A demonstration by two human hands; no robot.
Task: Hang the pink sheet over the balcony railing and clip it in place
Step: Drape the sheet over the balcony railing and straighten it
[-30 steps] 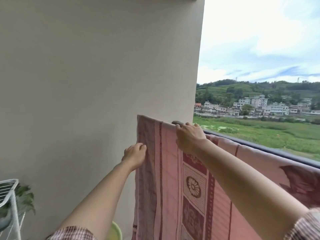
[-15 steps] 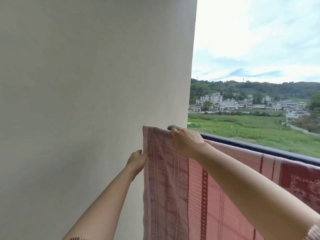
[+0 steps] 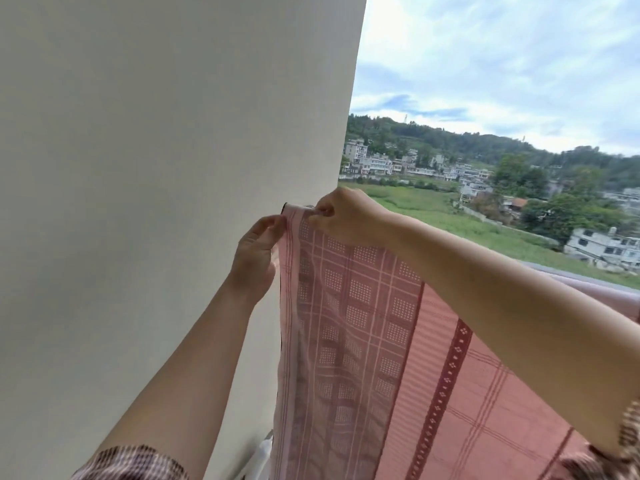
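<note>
Pink sheet (image 3: 363, 323) draped over balcony railing (image 3: 571, 276), hanging down the near side, its left edge just beside the wall (image 3: 156, 168). Right hand (image 3: 346, 216) curled at the top corner, pinching the fold. Left hand (image 3: 254, 254) just below it, fingers and thumb pinching the side edge.
</note>
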